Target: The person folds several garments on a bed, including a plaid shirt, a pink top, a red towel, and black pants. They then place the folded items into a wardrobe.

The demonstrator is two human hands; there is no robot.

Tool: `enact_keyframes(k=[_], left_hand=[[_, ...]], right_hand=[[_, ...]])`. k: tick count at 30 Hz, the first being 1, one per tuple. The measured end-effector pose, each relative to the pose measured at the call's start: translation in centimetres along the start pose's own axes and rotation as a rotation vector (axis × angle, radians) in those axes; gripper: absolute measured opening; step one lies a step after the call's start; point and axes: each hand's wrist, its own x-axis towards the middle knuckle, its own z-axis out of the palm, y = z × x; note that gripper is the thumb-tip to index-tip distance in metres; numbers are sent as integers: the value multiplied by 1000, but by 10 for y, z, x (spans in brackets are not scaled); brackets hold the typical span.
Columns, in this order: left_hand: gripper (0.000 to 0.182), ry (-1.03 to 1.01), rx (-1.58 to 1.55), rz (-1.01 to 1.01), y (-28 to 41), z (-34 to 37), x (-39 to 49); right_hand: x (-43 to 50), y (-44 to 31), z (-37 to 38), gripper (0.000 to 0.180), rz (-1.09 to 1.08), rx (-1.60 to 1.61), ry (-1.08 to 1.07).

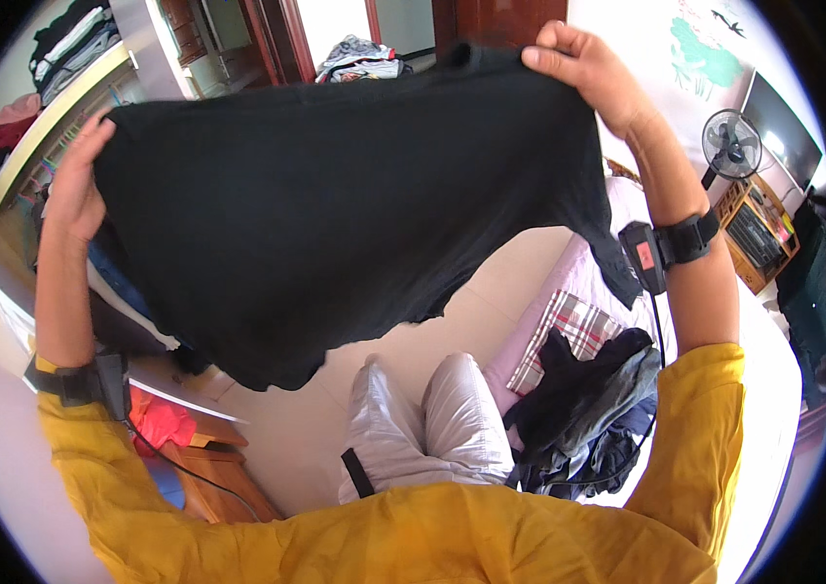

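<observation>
A black cloth garment (354,197) hangs spread out in the air in front of me, its lower edge uneven and lifted toward the right. My left hand (80,175) grips its upper left corner. At the upper right corner, my right hand (577,69) pinches the fabric between thumb and fingers. What kind of garment it is, I cannot tell for certain. Below it on the right, a heap of dark clothes (588,409) lies on the bed, partly over a plaid cloth (573,328).
A wardrobe with a shelf (55,131) of folded clothes stands at the left. More folded clothes (362,60) sit behind the garment. The bed edge (529,336) runs along my right. A fan (732,144) stands farther right, and a wooden cabinet (237,482) is low on the left.
</observation>
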Motion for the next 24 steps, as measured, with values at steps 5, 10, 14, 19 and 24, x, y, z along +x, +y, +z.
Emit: enact_keyframes(k=[5, 10, 14, 19, 24], left_hand=[[25, -177, 62, -159, -15, -1, -13], [28, -258, 94, -163, -28, -6, -19], [30, -95, 124, -368, -59, 7, -11], [30, -67, -109, -750, -100, 72, -6], [27, -239, -263, -471, -85, 148, -59]], right_hand=[[-17, 12, 24, 26, 181, 210, 35], [-30, 7, 20, 24, 186, 17, -82], [-31, 2, 37, 29, 532, 366, -17], [-28, -8, 92, 38, 932, 754, 180], [-51, -49, 149, 22, 553, 879, -6]])
